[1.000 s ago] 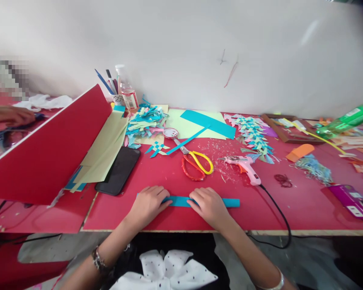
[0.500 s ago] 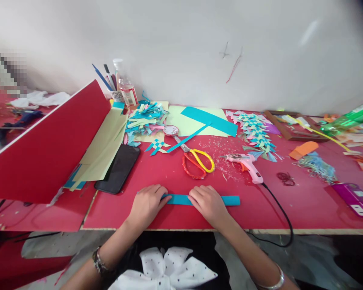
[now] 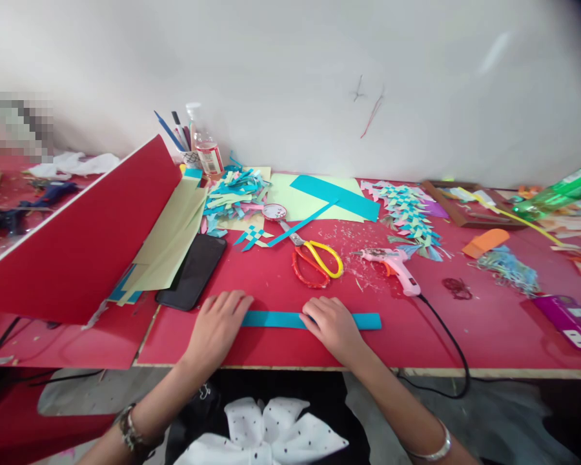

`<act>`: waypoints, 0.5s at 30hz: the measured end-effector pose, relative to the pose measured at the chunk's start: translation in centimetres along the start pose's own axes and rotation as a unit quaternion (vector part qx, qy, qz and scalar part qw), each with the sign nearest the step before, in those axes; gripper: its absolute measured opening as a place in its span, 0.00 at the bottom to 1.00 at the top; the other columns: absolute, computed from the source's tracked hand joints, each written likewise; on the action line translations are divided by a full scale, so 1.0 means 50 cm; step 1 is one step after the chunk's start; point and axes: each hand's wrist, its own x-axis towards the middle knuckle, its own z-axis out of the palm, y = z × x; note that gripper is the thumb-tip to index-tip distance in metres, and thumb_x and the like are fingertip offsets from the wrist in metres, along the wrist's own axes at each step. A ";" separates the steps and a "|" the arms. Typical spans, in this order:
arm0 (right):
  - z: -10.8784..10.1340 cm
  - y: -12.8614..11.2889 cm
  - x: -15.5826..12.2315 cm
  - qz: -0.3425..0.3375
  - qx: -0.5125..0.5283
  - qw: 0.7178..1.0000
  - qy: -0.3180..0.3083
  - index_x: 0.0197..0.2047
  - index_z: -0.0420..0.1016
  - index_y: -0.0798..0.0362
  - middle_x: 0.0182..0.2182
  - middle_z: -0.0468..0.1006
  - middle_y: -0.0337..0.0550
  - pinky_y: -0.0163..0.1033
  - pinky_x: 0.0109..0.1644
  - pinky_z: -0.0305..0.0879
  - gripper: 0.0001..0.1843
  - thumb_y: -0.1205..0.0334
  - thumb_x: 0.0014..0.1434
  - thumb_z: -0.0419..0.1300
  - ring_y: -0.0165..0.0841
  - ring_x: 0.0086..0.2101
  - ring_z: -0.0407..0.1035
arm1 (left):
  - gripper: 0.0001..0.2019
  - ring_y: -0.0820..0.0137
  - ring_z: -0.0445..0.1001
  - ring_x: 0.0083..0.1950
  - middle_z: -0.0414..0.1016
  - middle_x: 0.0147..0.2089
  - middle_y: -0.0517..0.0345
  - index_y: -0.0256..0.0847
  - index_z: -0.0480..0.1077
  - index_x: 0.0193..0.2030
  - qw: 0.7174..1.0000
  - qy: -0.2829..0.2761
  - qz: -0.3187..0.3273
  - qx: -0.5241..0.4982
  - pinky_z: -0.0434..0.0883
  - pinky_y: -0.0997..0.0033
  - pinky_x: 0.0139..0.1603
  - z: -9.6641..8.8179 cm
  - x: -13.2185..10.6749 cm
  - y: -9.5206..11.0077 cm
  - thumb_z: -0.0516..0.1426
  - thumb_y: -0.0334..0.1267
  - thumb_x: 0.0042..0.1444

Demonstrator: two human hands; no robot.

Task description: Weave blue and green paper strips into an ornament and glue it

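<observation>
A folded blue paper strip (image 3: 271, 319) lies flat across the red tabletop in front of me. My left hand (image 3: 220, 323) rests over its left end, fingers stretched and lying flat, hiding that end. Further right, my right hand (image 3: 332, 326) is curled over the strip with the thumb tucked in, pressing it to the table. The strip's right end shows beyond this hand. Just behind the strip are scissors (image 3: 328, 258) with red and yellow handles and a pink glue gun (image 3: 392, 265). A black phone (image 3: 191, 271) sits beyond my left hand.
A red board (image 3: 91, 239) stands slanted at the left, beside pale paper sheets (image 3: 167, 242). Behind are a bottle (image 3: 207, 152), a heap of paper strips (image 3: 235, 194) and a woven strip piece (image 3: 409, 213). A green bottle (image 3: 561, 190) lies at far right.
My left hand has slid left along the strip and flattened, uncovering more of it. My right hand stays nearly in place on the strip.
</observation>
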 end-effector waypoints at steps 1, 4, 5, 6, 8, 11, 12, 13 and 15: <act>0.001 0.000 0.000 0.001 -0.002 1.000 0.000 0.26 0.63 0.53 0.24 0.69 0.37 0.36 0.32 0.45 0.10 0.64 0.59 0.49 0.30 0.28 0.60 | 0.16 0.64 0.64 0.51 0.67 0.51 0.52 0.43 0.62 0.50 0.999 -0.003 0.038 -0.005 0.59 0.63 0.49 -0.001 -0.002 0.014 0.42 0.30 0.59; 0.002 0.001 -0.001 0.001 -0.002 1.000 -0.004 0.26 0.63 0.53 0.24 0.69 0.37 0.36 0.33 0.45 0.09 0.64 0.58 0.50 0.30 0.29 0.60 | 0.19 0.69 0.57 0.58 0.60 0.59 0.57 0.44 0.54 0.58 0.982 -0.043 0.171 -0.063 0.51 0.65 0.58 0.004 -0.007 0.065 0.42 0.37 0.60; 0.002 0.001 -0.002 0.000 -0.001 1.000 -0.006 0.27 0.63 0.53 0.24 0.69 0.37 0.36 0.33 0.46 0.09 0.64 0.58 0.50 0.30 0.29 0.61 | 0.22 0.69 0.54 0.60 0.57 0.61 0.56 0.43 0.51 0.60 0.978 -0.046 0.188 -0.074 0.48 0.64 0.60 0.007 -0.009 0.080 0.42 0.43 0.60; 0.002 0.001 -0.002 0.001 0.000 1.000 -0.007 0.27 0.63 0.53 0.24 0.69 0.37 0.36 0.33 0.46 0.09 0.64 0.58 0.50 0.30 0.29 0.61 | 0.26 0.68 0.51 0.62 0.55 0.62 0.55 0.41 0.47 0.62 0.976 -0.052 0.197 -0.080 0.45 0.62 0.61 0.010 -0.012 0.091 0.41 0.48 0.59; 0.001 0.001 -0.003 0.002 0.003 1.000 -0.005 0.27 0.64 0.53 0.25 0.69 0.38 0.36 0.33 0.46 0.09 0.64 0.59 0.49 0.30 0.29 0.61 | 0.31 0.67 0.47 0.64 0.51 0.64 0.54 0.39 0.43 0.63 0.975 -0.059 0.198 -0.082 0.38 0.59 0.62 0.012 -0.018 0.102 0.40 0.54 0.57; 0.002 0.002 -0.003 0.004 0.008 1.000 -0.002 0.27 0.64 0.53 0.24 0.69 0.38 0.36 0.33 0.46 0.10 0.63 0.59 0.49 0.30 0.29 0.61 | 0.33 0.67 0.43 0.65 0.47 0.65 0.57 0.41 0.39 0.64 0.976 -0.066 0.191 -0.079 0.27 0.57 0.62 0.009 -0.029 0.094 0.38 0.56 0.56; 0.003 0.003 -0.003 0.004 0.010 1.000 -0.002 0.27 0.64 0.53 0.24 0.69 0.38 0.36 0.33 0.46 0.10 0.63 0.59 0.49 0.30 0.29 0.61 | 0.33 0.67 0.43 0.65 0.47 0.65 0.57 0.41 0.39 0.64 0.977 -0.067 0.187 -0.078 0.24 0.57 0.61 0.007 -0.034 0.087 0.39 0.57 0.55; 0.004 0.003 -0.003 0.005 0.012 1.000 -0.003 0.27 0.64 0.53 0.24 0.69 0.38 0.36 0.33 0.46 0.10 0.63 0.59 0.49 0.30 0.29 0.61 | 0.34 0.66 0.43 0.65 0.47 0.65 0.57 0.42 0.38 0.64 0.978 -0.069 0.183 -0.076 0.22 0.57 0.60 0.005 -0.038 0.081 0.39 0.57 0.55; 0.006 0.005 -0.003 0.004 0.014 1.000 -0.002 0.27 0.64 0.53 0.24 0.69 0.38 0.36 0.33 0.46 0.10 0.63 0.59 0.49 0.30 0.29 0.61 | 0.34 0.65 0.43 0.65 0.47 0.65 0.57 0.42 0.38 0.64 0.980 -0.071 0.172 -0.072 0.19 0.56 0.59 0.002 -0.046 0.068 0.40 0.58 0.55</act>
